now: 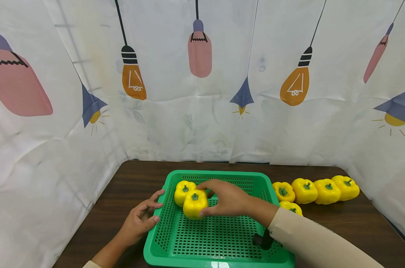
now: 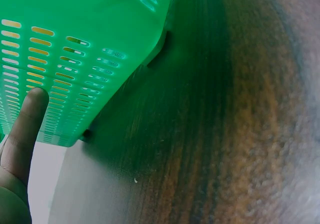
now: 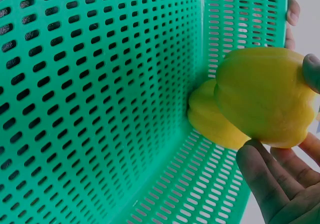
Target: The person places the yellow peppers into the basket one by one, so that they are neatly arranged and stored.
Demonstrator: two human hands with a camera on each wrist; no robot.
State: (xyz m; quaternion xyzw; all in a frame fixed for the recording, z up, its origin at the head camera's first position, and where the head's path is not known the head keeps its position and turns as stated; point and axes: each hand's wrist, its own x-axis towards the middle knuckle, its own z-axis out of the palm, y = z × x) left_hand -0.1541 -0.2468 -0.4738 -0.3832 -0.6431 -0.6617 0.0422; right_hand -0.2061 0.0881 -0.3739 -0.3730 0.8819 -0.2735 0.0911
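My right hand (image 1: 226, 199) grips a yellow bell pepper (image 1: 195, 204) between thumb and fingers, holding it inside the green basket (image 1: 219, 262). Just behind it, a second yellow bell pepper (image 1: 182, 190) lies in the basket's back left corner. In the right wrist view the gripped pepper (image 3: 265, 96) partly covers the other pepper (image 3: 207, 115). My left hand (image 1: 139, 219) touches the basket's left side from outside, its fingers loosely bent at the rim. One finger (image 2: 25, 134) of it shows against the slotted wall (image 2: 115, 14) in the left wrist view.
Right of the basket, several yellow bell peppers (image 1: 304, 191) form a row on the dark wooden table (image 1: 343, 227). Another pepper (image 1: 291, 207) sits close against the basket's right side, partly hidden by it. A printed curtain (image 1: 195, 130) hangs behind the table and along its sides.
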